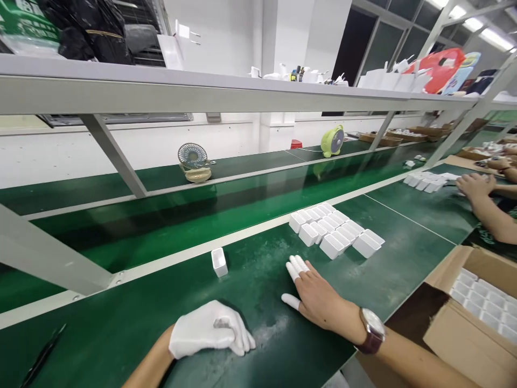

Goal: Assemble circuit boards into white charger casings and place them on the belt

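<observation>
My left hand (212, 328), in a white glove, rests on the green bench with its fingers curled under; nothing shows in it. My right hand (313, 293) lies flat and open on the bench, white cots on the fingertips and a watch on the wrist. A single white box (219, 262) stands upright near the belt's edge, beyond both hands. Rows of several white boxes (335, 230) lie just beyond my right hand, apart from it.
A green conveyor belt (194, 215) runs behind the bench under a metal frame. Two small fans (194, 160) (333, 141) sit beyond it. A cardboard carton of white boxes (480, 302) stands at right. Another person's hands (479, 186) work farther right. A black pen (40, 358) lies at left.
</observation>
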Demonstrator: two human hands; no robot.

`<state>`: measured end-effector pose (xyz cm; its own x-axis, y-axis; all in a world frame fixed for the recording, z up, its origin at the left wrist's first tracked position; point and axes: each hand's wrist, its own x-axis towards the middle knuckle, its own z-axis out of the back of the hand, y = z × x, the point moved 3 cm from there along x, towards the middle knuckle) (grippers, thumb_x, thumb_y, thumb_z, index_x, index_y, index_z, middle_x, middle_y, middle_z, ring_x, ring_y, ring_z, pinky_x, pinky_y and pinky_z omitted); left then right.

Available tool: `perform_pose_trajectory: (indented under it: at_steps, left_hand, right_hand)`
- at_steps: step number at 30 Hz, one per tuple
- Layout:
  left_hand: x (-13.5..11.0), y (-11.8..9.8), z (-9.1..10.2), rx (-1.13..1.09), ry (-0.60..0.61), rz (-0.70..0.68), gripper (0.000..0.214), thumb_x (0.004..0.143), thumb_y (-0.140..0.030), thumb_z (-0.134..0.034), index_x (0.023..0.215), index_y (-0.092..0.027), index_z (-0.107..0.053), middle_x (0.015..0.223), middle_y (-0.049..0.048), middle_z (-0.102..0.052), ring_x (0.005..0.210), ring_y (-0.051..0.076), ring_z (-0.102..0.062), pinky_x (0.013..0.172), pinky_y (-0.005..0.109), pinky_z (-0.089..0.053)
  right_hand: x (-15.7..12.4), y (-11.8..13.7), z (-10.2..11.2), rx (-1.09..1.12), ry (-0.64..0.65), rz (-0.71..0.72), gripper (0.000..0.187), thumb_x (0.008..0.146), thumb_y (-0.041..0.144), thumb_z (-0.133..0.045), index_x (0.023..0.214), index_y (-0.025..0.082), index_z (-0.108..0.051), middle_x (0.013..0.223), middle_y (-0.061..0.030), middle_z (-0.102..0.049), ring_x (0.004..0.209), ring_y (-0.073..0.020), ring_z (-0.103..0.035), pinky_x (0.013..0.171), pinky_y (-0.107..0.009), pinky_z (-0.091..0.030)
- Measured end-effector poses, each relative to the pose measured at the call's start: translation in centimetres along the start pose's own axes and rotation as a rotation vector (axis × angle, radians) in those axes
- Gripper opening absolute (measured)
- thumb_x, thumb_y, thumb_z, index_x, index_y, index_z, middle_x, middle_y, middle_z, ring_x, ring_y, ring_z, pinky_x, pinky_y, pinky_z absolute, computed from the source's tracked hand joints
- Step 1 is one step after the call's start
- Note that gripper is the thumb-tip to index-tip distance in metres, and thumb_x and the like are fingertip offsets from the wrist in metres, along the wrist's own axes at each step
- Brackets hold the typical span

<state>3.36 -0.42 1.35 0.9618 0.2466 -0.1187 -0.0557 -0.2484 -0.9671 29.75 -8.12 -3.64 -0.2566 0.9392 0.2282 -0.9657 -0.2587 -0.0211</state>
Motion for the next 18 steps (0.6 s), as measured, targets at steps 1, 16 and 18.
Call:
perform_pose_trajectory:
  at_steps: [1,16,18]
  left_hand:
    - [0.1,0.1,0.0,0.006,0.001,0.005,0.03,0.088,-0.04,-0.069,0.09,-0.012,-0.08,0.094,0.0161,-0.076,0.105,0.036,-0.07,0.098,0.053,-0.052]
    - [-0.4,0.3,-0.2,0.056,-0.061,0.052,0.036,0.087,-0.045,-0.068,0.089,-0.011,-0.079,0.095,0.0176,-0.076,0.102,0.034,-0.071,0.099,0.051,-0.052]
    - [-0.5,0.0,-0.5,0.065,-0.071,0.043,0.036,0.088,-0.045,-0.068,0.088,-0.01,-0.08,0.095,0.018,-0.076,0.101,0.035,-0.071,0.1,0.052,-0.052]
  right_hand:
    - [-0.8,-0.7,-0.5,-0.047,0.009,-0.066,0.073,0.102,0.054,-0.037,0.143,-0.006,-0.045,0.138,-0.0343,-0.053,0.135,-0.0445,-0.048,0.11,-0.064,-0.039]
    - [15.3,0.1,-2.2,0.418,0.041,-0.158,0.085,0.097,0.06,-0.044,0.141,-0.013,-0.043,0.142,-0.0411,-0.044,0.144,-0.0514,-0.028,0.115,-0.073,-0.008]
    - [17.2,0.0,-2.4,0.57,0.025,-0.085,0.077,0.094,0.06,-0.051,0.14,-0.002,-0.051,0.147,-0.0321,-0.045,0.145,-0.0448,-0.032,0.118,-0.067,-0.013]
